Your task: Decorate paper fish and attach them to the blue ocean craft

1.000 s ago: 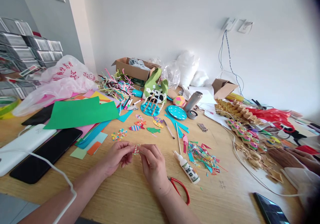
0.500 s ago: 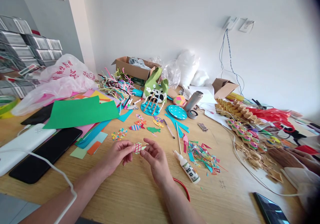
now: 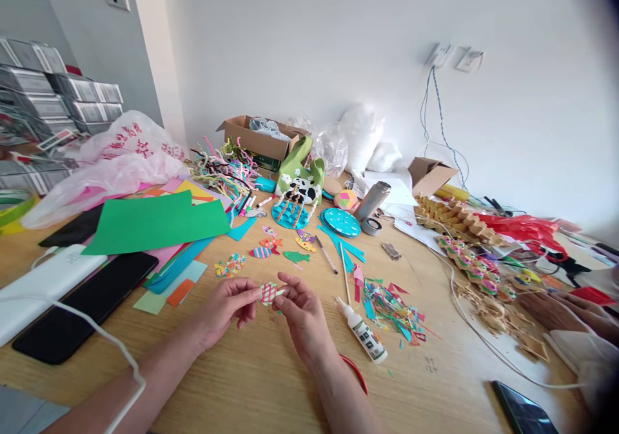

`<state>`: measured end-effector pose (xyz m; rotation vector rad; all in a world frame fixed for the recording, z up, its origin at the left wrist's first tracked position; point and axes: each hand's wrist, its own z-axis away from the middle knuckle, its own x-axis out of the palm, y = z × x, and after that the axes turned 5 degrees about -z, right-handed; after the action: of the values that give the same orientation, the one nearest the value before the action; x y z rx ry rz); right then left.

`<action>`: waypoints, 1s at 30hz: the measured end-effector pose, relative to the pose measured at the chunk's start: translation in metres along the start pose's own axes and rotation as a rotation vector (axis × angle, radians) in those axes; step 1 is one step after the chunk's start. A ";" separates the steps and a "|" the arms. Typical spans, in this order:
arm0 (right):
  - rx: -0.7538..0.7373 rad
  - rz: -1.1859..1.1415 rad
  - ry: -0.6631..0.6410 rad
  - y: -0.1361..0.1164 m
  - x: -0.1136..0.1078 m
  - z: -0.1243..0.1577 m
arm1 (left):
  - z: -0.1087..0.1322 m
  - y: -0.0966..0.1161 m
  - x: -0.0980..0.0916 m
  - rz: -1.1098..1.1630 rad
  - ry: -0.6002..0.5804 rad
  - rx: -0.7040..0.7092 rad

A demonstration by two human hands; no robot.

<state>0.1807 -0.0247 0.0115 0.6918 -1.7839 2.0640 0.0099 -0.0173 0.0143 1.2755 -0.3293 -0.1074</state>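
Left hand (image 3: 232,304) pinches the checked paper cutout (image 3: 267,294) over the counter (image 3: 261,382), right hand (image 3: 300,311) loosely curled at its other end, grip unclear; probably light, thin and easily creased, so best taken by its edges; paper fish (image 3: 296,256) lie beyond.

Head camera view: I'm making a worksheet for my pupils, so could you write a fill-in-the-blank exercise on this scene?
1. Of the left hand and right hand, with a small checked cutout between them, the one nearer the white bottle is the ____.
2. That bottle lies on its ____.
3. The animal pictured on the green bag is a ____.

Missing words: right; side; panda.
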 end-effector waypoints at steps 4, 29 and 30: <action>-0.005 0.014 0.001 0.000 0.000 -0.001 | 0.001 0.002 0.001 0.034 0.030 -0.010; -0.351 0.140 0.362 -0.010 -0.010 -0.004 | 0.016 -0.012 -0.035 -1.276 0.060 0.688; -0.348 0.140 0.363 -0.010 -0.009 -0.003 | 0.017 -0.014 -0.037 -1.341 0.048 0.719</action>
<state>0.1934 -0.0190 0.0147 0.0894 -1.9396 1.7492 -0.0289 -0.0273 -0.0016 2.0185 0.6475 -1.1732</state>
